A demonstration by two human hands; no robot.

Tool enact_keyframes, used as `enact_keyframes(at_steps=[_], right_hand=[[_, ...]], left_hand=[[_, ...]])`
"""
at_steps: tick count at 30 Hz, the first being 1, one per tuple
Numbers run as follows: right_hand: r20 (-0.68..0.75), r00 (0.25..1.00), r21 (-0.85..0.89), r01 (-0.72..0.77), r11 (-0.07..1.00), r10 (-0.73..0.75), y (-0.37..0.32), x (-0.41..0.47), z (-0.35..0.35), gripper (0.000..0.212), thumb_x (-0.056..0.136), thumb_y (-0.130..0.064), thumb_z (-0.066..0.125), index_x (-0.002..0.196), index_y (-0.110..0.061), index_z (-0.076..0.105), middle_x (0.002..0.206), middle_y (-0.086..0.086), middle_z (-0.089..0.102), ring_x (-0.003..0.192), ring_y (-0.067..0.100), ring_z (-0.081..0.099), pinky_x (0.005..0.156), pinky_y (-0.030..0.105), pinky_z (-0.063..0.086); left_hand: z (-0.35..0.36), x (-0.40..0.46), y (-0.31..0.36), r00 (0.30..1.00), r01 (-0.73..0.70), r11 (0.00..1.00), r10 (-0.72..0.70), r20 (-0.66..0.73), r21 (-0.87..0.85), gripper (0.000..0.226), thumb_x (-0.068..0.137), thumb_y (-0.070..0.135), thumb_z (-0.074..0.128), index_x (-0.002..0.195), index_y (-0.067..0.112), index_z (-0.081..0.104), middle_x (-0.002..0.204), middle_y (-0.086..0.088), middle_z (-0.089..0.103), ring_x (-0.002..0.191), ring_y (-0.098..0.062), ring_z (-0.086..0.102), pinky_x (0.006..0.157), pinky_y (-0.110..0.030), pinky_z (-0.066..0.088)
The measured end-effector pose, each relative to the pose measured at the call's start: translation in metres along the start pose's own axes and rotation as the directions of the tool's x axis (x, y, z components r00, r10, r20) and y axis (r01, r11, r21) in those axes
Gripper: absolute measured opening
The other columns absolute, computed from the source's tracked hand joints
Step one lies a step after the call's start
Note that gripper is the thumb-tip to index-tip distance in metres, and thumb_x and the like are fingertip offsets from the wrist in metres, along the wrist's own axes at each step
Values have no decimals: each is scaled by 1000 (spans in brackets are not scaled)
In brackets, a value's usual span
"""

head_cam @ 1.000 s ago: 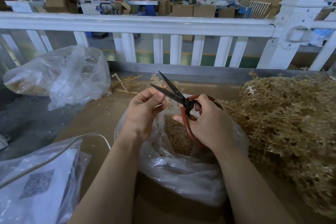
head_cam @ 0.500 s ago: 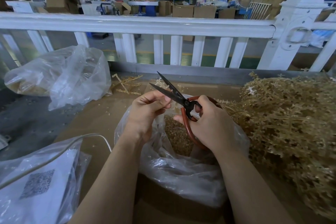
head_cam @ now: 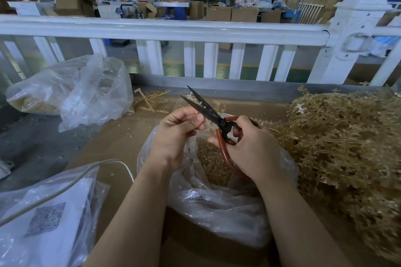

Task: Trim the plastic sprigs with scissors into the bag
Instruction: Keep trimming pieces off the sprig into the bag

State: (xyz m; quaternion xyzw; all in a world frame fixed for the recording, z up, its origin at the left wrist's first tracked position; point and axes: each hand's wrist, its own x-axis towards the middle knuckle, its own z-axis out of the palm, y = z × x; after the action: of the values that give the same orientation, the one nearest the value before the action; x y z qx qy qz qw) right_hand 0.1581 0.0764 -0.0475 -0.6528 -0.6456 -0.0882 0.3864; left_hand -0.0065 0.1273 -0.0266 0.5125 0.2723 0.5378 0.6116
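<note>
Fingers (head_cam: 191, 124) of the left hand (head_cam: 175, 134) curl inward and pinch a small pale plastic sprig (head_cam: 207, 124), mostly hidden, right at the dark blades. Those of the right hand (head_cam: 251, 149) wrap the red loop handles of the black-bladed scissors (head_cam: 213, 119), whose blades stand slightly parted, tips pointing up and away.

Taking the clear plastic bag (head_cam: 217, 206) under both hands as the landmark: the long white railing (head_cam: 160, 30) runs across well behind it. A big heap of tan plastic sprigs (head_cam: 347, 147) lies just to its right, touching its side. A second crumpled clear bag (head_cam: 71, 91) sits well to its left and behind. A flat bag with a printed code sheet (head_cam: 43, 219) lies nearer on its left. Brown trimmings (head_cam: 212, 162) fill its open mouth, below the scissors. A few loose sprigs (head_cam: 152, 102) lie behind it.
</note>
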Motion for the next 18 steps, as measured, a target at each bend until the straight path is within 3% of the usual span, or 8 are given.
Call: enact_keyframes(at_steps=[7, 14, 18], right_hand=[[-15, 1000, 23, 10, 1000, -10, 0, -1, 0, 72, 73, -88, 39, 95, -24, 65, 76, -12, 68, 63, 10, 63, 57, 25, 55], [-33, 999, 18, 22, 1000, -21, -2, -1, 0, 66, 75, -84, 46, 93, -22, 64, 70, -13, 64, 57, 6, 55, 51, 19, 50], [-19, 1000, 35, 8, 999, -7, -1, -1, 0, 64, 73, -85, 45, 91, -25, 60, 72, -13, 65, 62, 10, 61, 65, 34, 59]], left_hand=[[-2, 1, -1, 1000, -19, 999, 20, -24, 25, 12, 73, 11, 67, 84, 10, 62, 67, 4, 67, 63, -9, 58, 61, -19, 42], [2, 0, -2, 998, -53, 993, 56, -24, 104, 11, 82, 0, 65, 92, 2, 59, 76, -8, 61, 64, -13, 56, 64, -22, 42], [4, 0, 1, 997, -64, 992, 67, -27, 106, 12, 84, -5, 62, 88, 6, 61, 75, -8, 61, 62, -9, 56, 61, -16, 43]])
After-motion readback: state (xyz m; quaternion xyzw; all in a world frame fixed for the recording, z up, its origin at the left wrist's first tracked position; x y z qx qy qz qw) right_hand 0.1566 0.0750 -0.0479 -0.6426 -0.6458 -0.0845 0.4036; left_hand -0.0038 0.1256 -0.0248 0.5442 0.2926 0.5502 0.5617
